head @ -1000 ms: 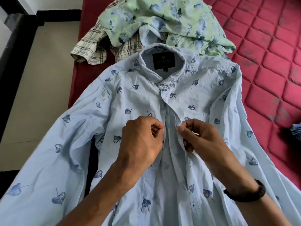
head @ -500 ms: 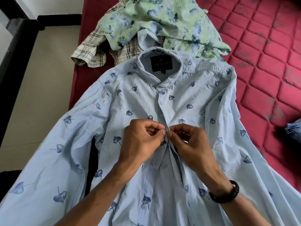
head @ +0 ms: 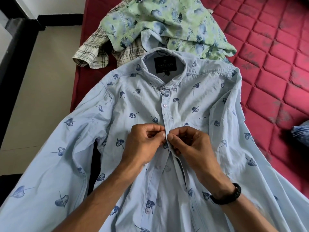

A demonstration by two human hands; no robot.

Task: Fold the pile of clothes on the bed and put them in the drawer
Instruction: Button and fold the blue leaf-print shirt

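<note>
A light blue shirt with a dark leaf print lies face up on the red bed, collar away from me, sleeves spread to both sides. The front is buttoned near the collar and hangs apart below my hands. My left hand pinches the left edge of the button placket at mid-chest. My right hand, with a black band at its wrist, pinches the right edge just beside it. Both thumbs meet at the placket. Behind the collar lies a pile with a green floral shirt on top and a plaid shirt under it.
The red quilted mattress stretches to the right, with a bit of blue denim at its right edge. Beige floor lies to the left of the bed, bordered by a black frame.
Both hands have drawn together at the placket, closing the gap between the two front edges. The view has tilted slightly, so the shirt sits lower in frame.
</note>
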